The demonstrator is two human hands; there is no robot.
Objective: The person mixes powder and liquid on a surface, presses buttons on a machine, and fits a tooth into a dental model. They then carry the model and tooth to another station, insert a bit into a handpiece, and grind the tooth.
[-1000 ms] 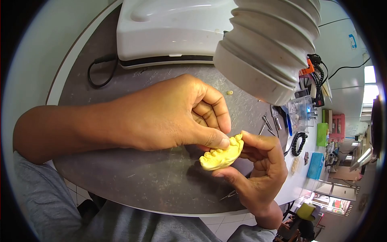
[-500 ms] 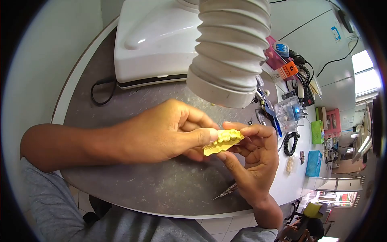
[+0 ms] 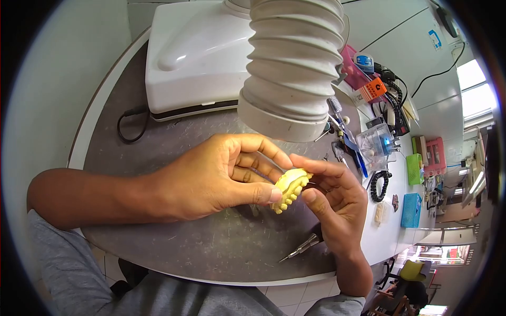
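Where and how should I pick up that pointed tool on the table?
Probably by its thick body, from above: the tool lies on the table, its tip is thin and sharp-looking, and the right hand crowds its other end.

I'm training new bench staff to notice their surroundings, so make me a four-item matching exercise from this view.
1. Yellow toothed model
2. Pointed metal tool
3. Ribbed hose
4. Blue basket

A. On the white counter, at picture right
B. Lying on the grey tabletop
C. Held between left hand and right hand
D. Coming down from the picture's top edge

Pairs: 1-C, 2-B, 3-D, 4-A
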